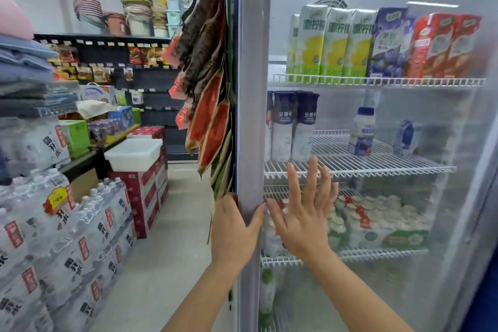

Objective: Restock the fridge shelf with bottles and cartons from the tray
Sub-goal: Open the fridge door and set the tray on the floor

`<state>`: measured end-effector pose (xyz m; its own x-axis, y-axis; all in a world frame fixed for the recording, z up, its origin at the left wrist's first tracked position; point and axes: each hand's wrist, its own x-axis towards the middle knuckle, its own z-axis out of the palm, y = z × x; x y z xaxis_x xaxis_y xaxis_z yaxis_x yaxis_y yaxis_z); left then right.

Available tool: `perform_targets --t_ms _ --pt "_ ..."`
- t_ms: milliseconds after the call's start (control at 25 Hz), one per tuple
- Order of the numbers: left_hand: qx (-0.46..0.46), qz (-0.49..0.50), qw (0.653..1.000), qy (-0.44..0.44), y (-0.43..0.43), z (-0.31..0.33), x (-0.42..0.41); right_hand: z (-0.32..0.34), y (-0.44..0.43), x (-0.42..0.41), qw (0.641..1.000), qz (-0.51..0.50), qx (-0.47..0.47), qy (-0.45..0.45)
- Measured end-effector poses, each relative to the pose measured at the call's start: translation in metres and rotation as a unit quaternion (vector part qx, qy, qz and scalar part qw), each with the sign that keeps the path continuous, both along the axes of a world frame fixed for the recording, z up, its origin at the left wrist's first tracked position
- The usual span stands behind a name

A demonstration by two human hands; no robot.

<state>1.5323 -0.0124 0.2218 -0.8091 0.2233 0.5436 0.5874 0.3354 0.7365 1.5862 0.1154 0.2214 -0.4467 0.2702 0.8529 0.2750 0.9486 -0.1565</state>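
My left hand [234, 229] grips the left edge of the fridge's glass door [253, 116], fingers wrapped round the frame. My right hand [304, 213] lies flat on the glass with fingers spread, holding nothing. Behind the fogged glass, the top shelf carries green, blue and red cartons [377, 46]. The middle wire shelf [377, 162] holds three tall white-and-navy bottles [293, 127] at the left, a small blue-capped bottle [361, 131] and a small carton [407, 137]. A lower shelf is packed with small yoghurt bottles [377, 224]. A white tray [134, 153] sits on red boxes at the left.
Packs of bottled water [54, 237] are stacked at the near left. Snack bags [210, 83] hang beside the fridge's left side. Store shelves with goods [107, 67] line the back wall. Grey floor [172, 224] runs between the water packs and the fridge.
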Motion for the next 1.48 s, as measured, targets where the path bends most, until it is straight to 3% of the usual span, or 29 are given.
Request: perform_targets --t_ms 200,520,680,840,1040,1280,1480 --pt "0.027 -0.017 0.999 0.0 0.007 -0.003 -0.009 -0.004 0.006 -0.013 1.0 -0.023 0.01 0.003" --pt "0.026 -0.038 0.996 -0.07 0.002 0.006 -0.001 0.008 -0.016 0.006 0.998 -0.001 -0.057 -0.018" --pt "0.063 -0.056 0.995 -0.048 -0.013 -0.002 0.031 0.001 -0.024 0.028 0.998 0.033 -0.055 0.017" --pt "0.076 -0.094 0.992 -0.043 -0.039 -0.006 0.081 -0.001 -0.03 0.088 0.992 0.095 -0.042 0.065" --pt "0.142 -0.176 0.968 -0.111 -0.054 -0.014 0.152 0.011 -0.052 0.172 0.977 0.167 -0.128 0.042" --pt "0.161 -0.239 0.954 -0.08 -0.066 -0.022 0.236 0.008 -0.087 0.266 0.947 0.236 -0.216 0.012" --pt "0.139 -0.336 0.931 -0.041 -0.05 -0.017 0.324 0.006 -0.087 0.341 0.935 0.238 -0.247 0.087"
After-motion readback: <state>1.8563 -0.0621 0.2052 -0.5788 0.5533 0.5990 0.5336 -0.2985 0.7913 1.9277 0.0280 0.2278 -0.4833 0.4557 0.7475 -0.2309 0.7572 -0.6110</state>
